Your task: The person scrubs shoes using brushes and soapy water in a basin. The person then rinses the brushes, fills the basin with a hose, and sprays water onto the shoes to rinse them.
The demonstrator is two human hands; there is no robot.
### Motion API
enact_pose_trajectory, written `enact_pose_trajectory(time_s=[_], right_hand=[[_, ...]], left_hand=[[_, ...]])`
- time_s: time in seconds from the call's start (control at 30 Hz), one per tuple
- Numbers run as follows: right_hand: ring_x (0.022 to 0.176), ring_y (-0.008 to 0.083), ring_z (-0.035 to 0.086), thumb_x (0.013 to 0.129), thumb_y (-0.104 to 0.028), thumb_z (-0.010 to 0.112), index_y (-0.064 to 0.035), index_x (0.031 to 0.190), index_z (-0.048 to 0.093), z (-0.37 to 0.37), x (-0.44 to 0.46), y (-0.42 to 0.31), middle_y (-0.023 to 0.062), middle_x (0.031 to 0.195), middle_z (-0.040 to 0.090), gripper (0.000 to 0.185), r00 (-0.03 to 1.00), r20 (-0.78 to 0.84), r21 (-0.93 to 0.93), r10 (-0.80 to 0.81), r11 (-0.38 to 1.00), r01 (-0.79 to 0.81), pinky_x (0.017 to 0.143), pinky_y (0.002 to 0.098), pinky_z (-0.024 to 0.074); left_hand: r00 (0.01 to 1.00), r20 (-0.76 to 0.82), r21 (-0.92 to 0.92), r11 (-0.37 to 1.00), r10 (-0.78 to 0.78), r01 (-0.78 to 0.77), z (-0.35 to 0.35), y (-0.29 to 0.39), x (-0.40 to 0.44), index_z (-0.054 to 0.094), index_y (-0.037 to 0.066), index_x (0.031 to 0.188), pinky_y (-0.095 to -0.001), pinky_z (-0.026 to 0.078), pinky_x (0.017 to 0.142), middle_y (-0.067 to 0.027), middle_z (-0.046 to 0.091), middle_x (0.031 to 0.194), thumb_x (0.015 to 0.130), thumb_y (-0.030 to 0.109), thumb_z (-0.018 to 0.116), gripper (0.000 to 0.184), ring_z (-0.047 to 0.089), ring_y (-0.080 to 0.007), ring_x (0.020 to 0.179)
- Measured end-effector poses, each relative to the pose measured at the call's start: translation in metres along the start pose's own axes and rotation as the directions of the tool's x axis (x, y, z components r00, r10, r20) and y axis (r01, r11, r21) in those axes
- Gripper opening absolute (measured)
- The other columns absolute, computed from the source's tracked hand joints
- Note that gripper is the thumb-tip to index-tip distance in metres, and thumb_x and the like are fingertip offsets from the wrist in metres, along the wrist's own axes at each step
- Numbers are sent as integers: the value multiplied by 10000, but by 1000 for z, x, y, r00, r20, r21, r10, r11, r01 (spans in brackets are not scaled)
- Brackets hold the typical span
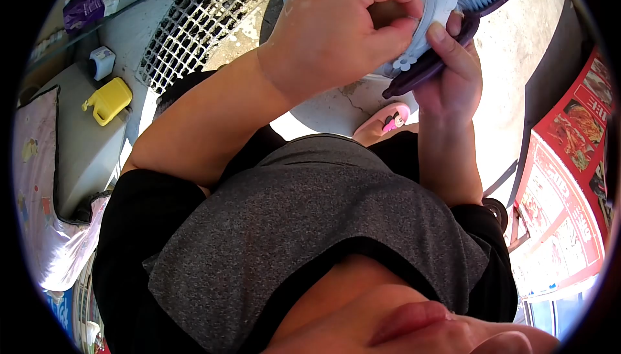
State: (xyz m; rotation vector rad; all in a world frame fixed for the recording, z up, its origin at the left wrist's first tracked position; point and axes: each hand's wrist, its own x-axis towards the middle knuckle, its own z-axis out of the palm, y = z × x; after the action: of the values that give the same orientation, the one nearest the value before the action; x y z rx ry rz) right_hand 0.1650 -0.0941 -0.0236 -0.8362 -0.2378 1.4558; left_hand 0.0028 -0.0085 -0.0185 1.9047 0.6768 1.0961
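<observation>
My right hand (456,72) is wrapped round a scrub brush (427,70) with a dark purple handle and pale blue bristles. Its thumb also presses on a light-blue item (445,6) that looks like a shoe, with a curved edge, a small flower trim (405,63) and brown showing inside. My left hand (346,24) reaches across from the left, thumb and forefinger pinched together against the edge of the light-blue item. What lies between those fingertips is too small to make out. The far end of the item is cut off by the top of the view.
A metal floor grate (184,27) lies to the left, crossed by a dark hose. Further left are a yellow jug (112,101), a small white container (102,63) and a purple packet (87,11). A pink slipper (388,118) shows below; red printed panels (572,127) stand right.
</observation>
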Motion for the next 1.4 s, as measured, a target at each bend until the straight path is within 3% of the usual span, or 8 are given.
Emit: enact_pose_trajectory(time_s=[0.1,0.17,0.4,0.7,0.87,1.27,1.33,1.4], right_hand=[[946,221,646,859,68,630,-118,915,473,4,-1,3,89,1009,629,250,998,-45,-26,-49,999,48,848,361,543],[943,217,648,850,72,641,-118,914,466,4,-2,4,91,1009,630,265,996,-50,-56,-77,996,75,842,362,544],[979,219,629,877,60,598,-111,937,467,1,-3,5,104,1024,621,223,986,55,-158,-160,973,167,890,357,508],[946,192,629,861,82,615,-118,931,463,1,-1,12,94,1020,624,260,957,97,-293,-274,911,291,858,328,506],[927,196,636,861,88,609,-119,923,459,2,-2,12,96,1004,627,264,959,93,-300,-268,911,284,854,329,507],[1022,249,618,866,70,591,-125,920,472,3,-3,7,112,1044,621,235,980,88,-207,-176,960,191,921,389,489],[923,202,639,845,77,635,-123,901,455,13,-4,7,86,978,630,274,984,24,-206,-178,962,179,829,335,520],[883,181,650,837,77,654,-122,890,447,15,-3,6,76,952,635,292,984,-15,-196,-179,965,173,788,315,538]], left_hand=[[1000,-12,-25,1000,9,-9,3,-7,-3,680,62,816,-364,510,674,-115,624,737,745,85,709,80,610,-287,718],[997,27,-20,997,-69,70,0,-1,-3,683,56,819,-362,515,683,-121,625,739,745,89,710,85,617,-290,717],[979,50,5,981,-196,196,-6,12,-1,689,39,837,-343,516,652,-125,629,755,744,94,714,110,629,-278,696],[972,61,12,974,-225,225,-7,10,-3,655,22,802,-333,507,619,-126,596,738,748,88,705,100,626,-265,663],[954,65,-75,952,-291,296,-5,12,-7,638,11,799,-329,504,604,-129,584,751,748,67,692,93,625,-252,657],[949,69,-67,947,-309,313,-12,13,-10,658,14,826,-326,513,610,-142,631,755,740,93,707,127,643,-245,649],[968,36,-63,966,-247,249,-18,25,-8,668,11,851,-321,513,607,-121,647,739,764,93,693,122,645,-228,636],[915,56,-195,894,-400,403,-21,28,-6,676,2,871,-307,512,635,-92,665,778,804,91,668,111,646,-199,669]])
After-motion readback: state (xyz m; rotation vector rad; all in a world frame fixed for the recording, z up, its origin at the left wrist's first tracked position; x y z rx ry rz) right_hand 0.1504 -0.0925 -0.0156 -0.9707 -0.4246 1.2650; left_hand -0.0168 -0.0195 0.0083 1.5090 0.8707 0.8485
